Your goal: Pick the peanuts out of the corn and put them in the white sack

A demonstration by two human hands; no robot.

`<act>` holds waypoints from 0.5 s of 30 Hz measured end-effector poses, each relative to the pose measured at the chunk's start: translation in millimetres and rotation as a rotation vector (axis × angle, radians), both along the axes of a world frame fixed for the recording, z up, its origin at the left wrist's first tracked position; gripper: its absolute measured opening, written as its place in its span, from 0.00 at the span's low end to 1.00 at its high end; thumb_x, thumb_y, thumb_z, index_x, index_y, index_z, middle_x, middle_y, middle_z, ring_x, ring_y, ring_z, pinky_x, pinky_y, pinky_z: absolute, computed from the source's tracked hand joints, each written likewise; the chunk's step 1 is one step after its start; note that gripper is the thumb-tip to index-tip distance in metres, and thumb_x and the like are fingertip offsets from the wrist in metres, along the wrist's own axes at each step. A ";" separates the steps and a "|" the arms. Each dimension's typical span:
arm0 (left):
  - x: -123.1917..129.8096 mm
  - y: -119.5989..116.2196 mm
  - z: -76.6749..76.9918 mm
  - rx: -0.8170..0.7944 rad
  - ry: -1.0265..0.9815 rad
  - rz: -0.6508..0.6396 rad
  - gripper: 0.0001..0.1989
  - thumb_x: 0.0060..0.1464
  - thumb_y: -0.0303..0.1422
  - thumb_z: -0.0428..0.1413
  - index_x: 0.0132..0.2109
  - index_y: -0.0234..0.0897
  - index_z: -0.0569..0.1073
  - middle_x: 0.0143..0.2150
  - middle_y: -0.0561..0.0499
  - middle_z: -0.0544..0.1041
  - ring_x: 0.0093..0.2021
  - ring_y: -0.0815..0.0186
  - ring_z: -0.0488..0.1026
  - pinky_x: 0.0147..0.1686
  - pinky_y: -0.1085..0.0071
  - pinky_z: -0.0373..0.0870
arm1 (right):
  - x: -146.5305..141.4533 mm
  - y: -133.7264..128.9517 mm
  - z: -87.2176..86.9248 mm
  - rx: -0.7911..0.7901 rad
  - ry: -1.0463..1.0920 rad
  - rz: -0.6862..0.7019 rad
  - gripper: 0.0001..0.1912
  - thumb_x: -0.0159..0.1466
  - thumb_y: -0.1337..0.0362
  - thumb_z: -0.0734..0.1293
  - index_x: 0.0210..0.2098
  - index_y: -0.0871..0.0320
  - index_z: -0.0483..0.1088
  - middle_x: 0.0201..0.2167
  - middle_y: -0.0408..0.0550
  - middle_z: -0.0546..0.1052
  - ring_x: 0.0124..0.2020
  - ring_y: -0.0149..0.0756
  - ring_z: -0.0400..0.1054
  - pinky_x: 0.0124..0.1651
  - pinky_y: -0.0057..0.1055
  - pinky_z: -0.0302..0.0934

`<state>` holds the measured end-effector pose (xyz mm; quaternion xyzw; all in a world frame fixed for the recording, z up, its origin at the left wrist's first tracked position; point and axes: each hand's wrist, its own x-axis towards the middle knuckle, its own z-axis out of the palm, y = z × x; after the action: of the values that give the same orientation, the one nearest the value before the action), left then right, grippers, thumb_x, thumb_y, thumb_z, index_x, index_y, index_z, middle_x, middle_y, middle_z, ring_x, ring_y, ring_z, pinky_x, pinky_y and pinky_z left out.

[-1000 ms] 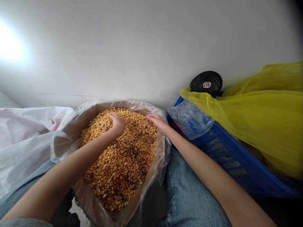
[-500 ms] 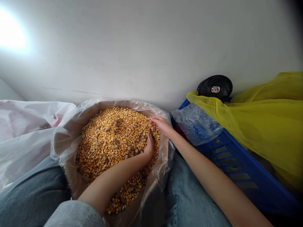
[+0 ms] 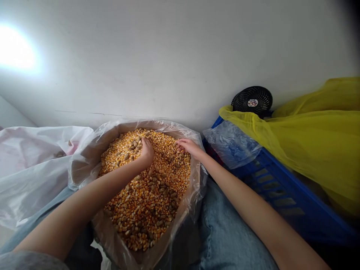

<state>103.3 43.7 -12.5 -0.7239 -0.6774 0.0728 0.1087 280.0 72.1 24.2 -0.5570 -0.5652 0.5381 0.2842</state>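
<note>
Corn with peanuts, in the middle bag: seemed best to sweep softly, with left hand cupped on the far side and right hand bent at far right, couldn't tell if pinching.

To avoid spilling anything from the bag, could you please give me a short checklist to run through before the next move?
1. Bag mouth open: ok; the clear plastic bag is spread wide around the corn kernels.
2. Kernels free of other items: not ok; what look like unshelled peanuts are mixed in.
3. Hands apart: ok; kernels show between the left hand and the right hand.
4. Left hand empty: cannot tell; its palm side is hidden.
5. Right hand empty: cannot tell; its fingers curl near the bag's right edge.
6. Fan clear of the bag: ok; it stands by the blue crate.
</note>
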 end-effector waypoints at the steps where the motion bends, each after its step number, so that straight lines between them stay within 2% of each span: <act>1: -1.5 -1.1 5.8 0.007 -0.002 -0.016 0.24 0.44 0.23 0.45 0.50 0.12 0.62 0.53 0.26 0.59 0.57 0.44 0.49 0.53 0.46 0.36 | -0.7 -0.5 0.6 0.004 -0.006 -0.006 0.06 0.55 0.66 0.60 0.26 0.59 0.67 0.23 0.44 0.70 0.21 0.25 0.63 0.20 0.19 0.54; 3: 8.9 -8.7 10.4 0.017 -0.007 -0.112 0.24 0.45 0.23 0.45 0.50 0.14 0.62 0.54 0.27 0.58 0.57 0.43 0.48 0.53 0.45 0.37 | -1.7 -0.8 0.7 0.022 -0.003 -0.020 0.06 0.55 0.66 0.60 0.26 0.59 0.67 0.24 0.44 0.70 0.21 0.25 0.63 0.19 0.19 0.53; 5: 35.3 -20.9 3.2 0.018 -0.032 -0.287 0.24 0.46 0.24 0.45 0.52 0.19 0.62 0.56 0.33 0.56 0.59 0.50 0.45 0.56 0.51 0.38 | -1.9 -0.1 -0.6 0.040 0.017 -0.039 0.06 0.55 0.66 0.59 0.27 0.59 0.67 0.23 0.43 0.70 0.21 0.25 0.63 0.20 0.19 0.53; 7: 69.8 -31.8 -14.7 -0.002 -0.079 -0.461 0.23 0.48 0.26 0.44 0.53 0.29 0.62 0.57 0.43 0.58 0.59 0.60 0.47 0.57 0.61 0.42 | -1.6 1.1 -2.1 0.052 0.035 -0.058 0.06 0.55 0.66 0.59 0.27 0.59 0.68 0.23 0.43 0.70 0.21 0.24 0.63 0.20 0.19 0.53; 9: 103.5 -35.6 -38.3 -0.035 -0.179 -0.653 0.23 0.48 0.26 0.44 0.54 0.29 0.62 0.56 0.43 0.59 0.59 0.61 0.47 0.57 0.62 0.45 | -1.2 2.3 -2.9 0.053 0.047 -0.066 0.07 0.55 0.67 0.59 0.28 0.59 0.68 0.23 0.43 0.70 0.21 0.24 0.62 0.20 0.18 0.53; 10: 117.7 -34.2 -50.2 -0.076 -0.206 -0.678 0.24 0.47 0.27 0.44 0.54 0.32 0.62 0.56 0.46 0.61 0.59 0.62 0.47 0.57 0.63 0.45 | -1.1 2.8 -2.9 0.049 0.050 -0.065 0.07 0.55 0.67 0.59 0.28 0.59 0.68 0.23 0.43 0.70 0.21 0.24 0.62 0.20 0.18 0.53; 12: 139.1 -25.9 -70.3 -0.095 -0.275 -0.576 0.26 0.46 0.26 0.45 0.55 0.35 0.61 0.56 0.50 0.60 0.60 0.66 0.46 0.58 0.66 0.45 | -1.1 3.5 -2.7 0.038 0.050 -0.060 0.07 0.55 0.66 0.59 0.29 0.59 0.68 0.23 0.43 0.70 0.21 0.24 0.62 0.20 0.18 0.53; 15: 155.8 -8.7 -86.6 -0.066 -0.330 -0.424 0.26 0.46 0.23 0.42 0.55 0.35 0.60 0.56 0.49 0.60 0.60 0.67 0.45 0.58 0.68 0.46 | -1.2 3.5 -2.5 0.034 0.037 -0.054 0.06 0.54 0.65 0.60 0.28 0.59 0.68 0.23 0.43 0.70 0.21 0.24 0.62 0.19 0.19 0.53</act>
<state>259.1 35.0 -99.2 -0.8549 -0.5163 -0.0486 -0.0142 278.8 75.6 21.7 -0.5569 -0.5537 0.5309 0.3185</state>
